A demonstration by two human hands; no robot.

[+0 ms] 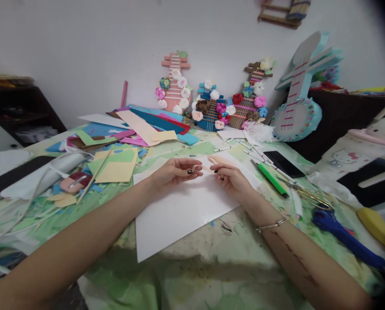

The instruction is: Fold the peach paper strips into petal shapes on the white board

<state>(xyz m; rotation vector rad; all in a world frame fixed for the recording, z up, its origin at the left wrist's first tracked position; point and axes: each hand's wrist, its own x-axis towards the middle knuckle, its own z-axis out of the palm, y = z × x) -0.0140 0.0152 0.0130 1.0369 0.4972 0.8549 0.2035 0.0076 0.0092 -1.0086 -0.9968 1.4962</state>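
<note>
Both hands meet above a white sheet point(182, 215) at the middle of the table. My left hand point(177, 171) pinches one end of a thin pale pink paper strip point(204, 168), which looks curled near the fingertips. The other end sits between the thumb and fingers of my right hand point(231, 178). Just behind the right fingertips, a peach paper piece point(218, 162) lies on the sheet. Part of the strip is hidden by the fingers.
Coloured paper scraps point(140, 125) pile up at the back left. Flower-decorated model instruments point(176, 92) lean against the wall. To the right lie a green marker point(272, 180), gold scissors point(311, 197), a phone point(284, 164) and a blue-handled tool point(347, 237). Cables point(27, 215) run along the left.
</note>
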